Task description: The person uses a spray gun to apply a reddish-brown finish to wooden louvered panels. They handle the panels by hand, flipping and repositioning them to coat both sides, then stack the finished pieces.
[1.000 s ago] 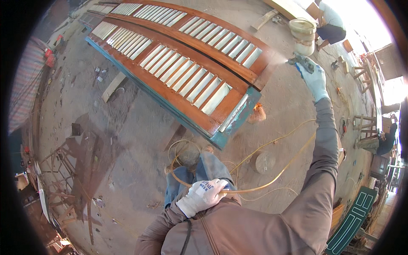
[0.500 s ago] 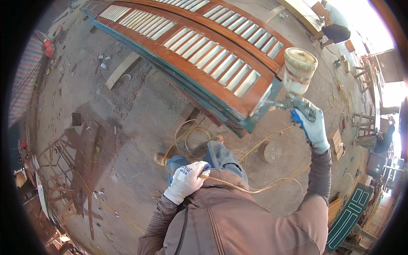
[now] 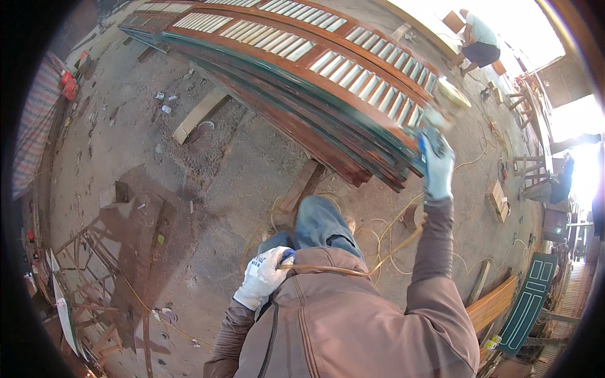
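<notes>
At seven o'clock, the hose [image 3: 334,270] was gripped by the left hand [image 3: 263,276]; at three, the blurred sprayer [image 3: 432,120], apparently, by the right hand [image 3: 438,165]. Shutters [image 3: 311,57] risked being knocked by overreach.

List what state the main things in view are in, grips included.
Louvred panels: lying flat on a stack
Spray gun: held, too blurred to tell whether spraying
Hose: slack, curving
Left grip: gloved, closed around the hose
Right grip: gloved, closed on the spray gun
Co-worker, upper right: bent forward

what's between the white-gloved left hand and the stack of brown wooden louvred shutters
In the head view, blue jeans and a brown wooden beam lie between left hand and shutters.
</notes>
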The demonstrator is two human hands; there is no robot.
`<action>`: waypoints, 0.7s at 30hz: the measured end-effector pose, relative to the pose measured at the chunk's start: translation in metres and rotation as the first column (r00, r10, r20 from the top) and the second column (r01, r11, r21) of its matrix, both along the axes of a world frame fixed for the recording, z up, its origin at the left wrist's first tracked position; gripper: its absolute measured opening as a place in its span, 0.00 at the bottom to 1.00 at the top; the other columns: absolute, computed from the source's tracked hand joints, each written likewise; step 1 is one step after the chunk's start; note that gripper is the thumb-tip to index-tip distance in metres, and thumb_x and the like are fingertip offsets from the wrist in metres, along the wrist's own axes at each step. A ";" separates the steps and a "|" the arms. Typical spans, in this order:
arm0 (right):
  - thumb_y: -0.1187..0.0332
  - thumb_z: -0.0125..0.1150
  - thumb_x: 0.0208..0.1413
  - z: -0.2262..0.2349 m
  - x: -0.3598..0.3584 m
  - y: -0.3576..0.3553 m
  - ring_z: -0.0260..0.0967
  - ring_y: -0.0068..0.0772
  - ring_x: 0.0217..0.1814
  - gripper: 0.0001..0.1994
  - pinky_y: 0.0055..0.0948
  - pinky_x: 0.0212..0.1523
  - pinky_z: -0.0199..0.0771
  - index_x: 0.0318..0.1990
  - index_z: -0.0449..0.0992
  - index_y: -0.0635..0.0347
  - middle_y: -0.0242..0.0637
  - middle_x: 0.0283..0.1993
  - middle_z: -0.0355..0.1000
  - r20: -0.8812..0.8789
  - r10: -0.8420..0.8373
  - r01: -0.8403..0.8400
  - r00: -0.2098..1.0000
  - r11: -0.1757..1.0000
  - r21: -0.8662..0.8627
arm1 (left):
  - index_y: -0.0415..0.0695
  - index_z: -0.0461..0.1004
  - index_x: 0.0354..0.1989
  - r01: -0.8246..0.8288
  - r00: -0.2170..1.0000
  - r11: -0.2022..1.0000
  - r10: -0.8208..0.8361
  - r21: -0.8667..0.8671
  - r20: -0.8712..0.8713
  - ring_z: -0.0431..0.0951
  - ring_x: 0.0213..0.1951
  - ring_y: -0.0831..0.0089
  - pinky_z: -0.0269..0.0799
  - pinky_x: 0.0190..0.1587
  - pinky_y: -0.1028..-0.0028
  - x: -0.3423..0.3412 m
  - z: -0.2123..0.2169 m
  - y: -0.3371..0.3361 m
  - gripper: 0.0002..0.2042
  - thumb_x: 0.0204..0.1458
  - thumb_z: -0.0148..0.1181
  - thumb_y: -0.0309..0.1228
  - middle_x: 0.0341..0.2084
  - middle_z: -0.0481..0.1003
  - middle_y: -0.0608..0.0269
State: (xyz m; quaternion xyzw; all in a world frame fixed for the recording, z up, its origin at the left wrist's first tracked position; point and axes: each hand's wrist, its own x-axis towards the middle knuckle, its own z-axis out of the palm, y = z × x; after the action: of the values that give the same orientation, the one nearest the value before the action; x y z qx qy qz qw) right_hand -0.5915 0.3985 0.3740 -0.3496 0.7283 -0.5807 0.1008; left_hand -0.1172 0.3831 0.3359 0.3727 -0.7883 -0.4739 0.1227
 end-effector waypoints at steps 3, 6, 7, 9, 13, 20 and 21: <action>0.72 0.64 0.66 0.012 0.008 0.045 0.72 0.15 0.39 0.15 0.20 0.40 0.72 0.58 0.79 0.66 0.29 0.45 0.81 -0.072 -0.147 0.154 0.987 0.982 0.109 | 0.43 0.78 0.46 -0.043 0.999 0.999 0.043 -0.009 -0.013 0.82 0.40 0.48 0.77 0.42 0.59 0.033 -0.013 -0.020 0.08 0.60 0.62 0.31 0.38 0.81 0.51; 0.72 0.64 0.66 0.002 0.000 0.078 0.67 0.11 0.28 0.15 0.17 0.27 0.66 0.59 0.79 0.64 0.25 0.40 0.79 -0.187 -0.265 0.293 0.946 0.945 0.144 | 0.44 0.78 0.45 -0.114 0.990 0.992 0.108 -0.057 -0.092 0.82 0.39 0.47 0.77 0.41 0.59 0.045 -0.010 -0.050 0.07 0.60 0.63 0.29 0.37 0.81 0.51; 0.72 0.63 0.66 -0.001 0.008 0.069 0.66 0.11 0.27 0.15 0.17 0.26 0.65 0.59 0.79 0.63 0.25 0.40 0.79 -0.237 -0.307 0.346 0.922 0.927 0.143 | 0.43 0.78 0.45 -0.123 0.986 0.991 0.114 -0.061 -0.124 0.82 0.40 0.48 0.77 0.41 0.60 0.049 -0.010 -0.061 0.07 0.60 0.63 0.29 0.37 0.81 0.51; 0.72 0.63 0.66 0.006 0.041 0.034 0.67 0.11 0.28 0.15 0.17 0.26 0.65 0.59 0.79 0.63 0.24 0.39 0.79 -0.102 -0.323 0.334 0.941 0.933 0.133 | 0.43 0.78 0.45 -0.142 0.985 0.988 0.135 -0.062 -0.106 0.82 0.41 0.48 0.77 0.42 0.59 0.058 -0.012 -0.084 0.07 0.60 0.63 0.29 0.38 0.81 0.51; 0.72 0.63 0.67 -0.016 0.080 -0.064 0.67 0.10 0.29 0.14 0.17 0.27 0.65 0.58 0.80 0.63 0.23 0.39 0.78 -0.047 -0.169 0.173 0.984 0.980 0.094 | 0.43 0.78 0.46 -0.159 0.987 0.985 0.156 -0.069 -0.046 0.82 0.42 0.47 0.77 0.43 0.59 0.083 -0.017 -0.140 0.08 0.60 0.62 0.29 0.38 0.81 0.50; 0.70 0.67 0.65 -0.028 0.174 -0.335 0.66 0.11 0.31 0.14 0.17 0.30 0.68 0.55 0.81 0.63 0.23 0.36 0.76 0.010 0.067 -0.067 0.998 0.998 0.014 | 0.43 0.78 0.45 -0.223 0.975 0.974 0.223 -0.030 -0.020 0.82 0.42 0.47 0.78 0.43 0.59 0.141 -0.047 -0.282 0.08 0.60 0.62 0.30 0.38 0.81 0.49; 0.69 0.66 0.65 -0.036 0.186 -0.380 0.65 0.10 0.30 0.13 0.17 0.29 0.66 0.54 0.81 0.62 0.21 0.35 0.76 -0.001 0.103 -0.103 0.995 0.995 0.008 | 0.44 0.79 0.45 -0.235 0.972 0.972 0.235 -0.024 -0.021 0.82 0.41 0.47 0.78 0.42 0.60 0.149 -0.057 -0.306 0.08 0.60 0.62 0.30 0.37 0.81 0.49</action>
State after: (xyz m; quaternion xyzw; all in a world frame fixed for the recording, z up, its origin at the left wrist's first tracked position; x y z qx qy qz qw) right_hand -0.4057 0.0185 0.3379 -0.3867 0.7116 -0.5717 0.1313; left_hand 0.0317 0.0774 0.2786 0.4574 -0.7438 -0.4488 0.1899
